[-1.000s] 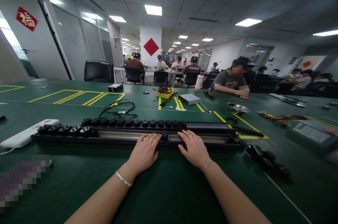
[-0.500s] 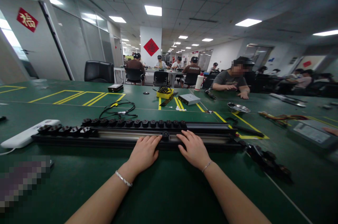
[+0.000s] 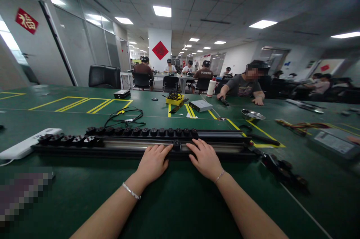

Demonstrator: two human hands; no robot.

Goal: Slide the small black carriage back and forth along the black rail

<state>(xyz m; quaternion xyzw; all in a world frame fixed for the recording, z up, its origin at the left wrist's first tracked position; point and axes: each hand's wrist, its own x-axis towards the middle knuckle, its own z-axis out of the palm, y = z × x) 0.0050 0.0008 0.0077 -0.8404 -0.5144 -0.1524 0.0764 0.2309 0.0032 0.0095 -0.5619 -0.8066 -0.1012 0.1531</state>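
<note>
A long black rail (image 3: pixel 120 152) with a metallic channel lies across the green table. One small black module (image 3: pixel 176 145) sits in its channel between my hands. My left hand (image 3: pixel 153 161) rests on the rail, fingers spread, its index fingertip at the module's left side. To the right of the module, my right hand (image 3: pixel 204 158) lies on the rail with its fingers apart. Several black modules (image 3: pixel 67 139) stand at the rail's left end. Behind it, a second rail (image 3: pixel 219 134) carries a row of similar modules.
A white power strip (image 3: pixel 30 143) lies at the left. Black modules on a strip (image 3: pixel 284 171) and a grey metal box (image 3: pixel 332 141) are at the right. Behind are a black cable (image 3: pixel 125 117), a yellow box (image 3: pixel 174 100), a silver box (image 3: pixel 200 105) and a metal dish (image 3: pixel 253 114).
Across the table, a person has reached a hand to the dark tool near the white bottle. My hands have stayed in place on the rail.
</note>
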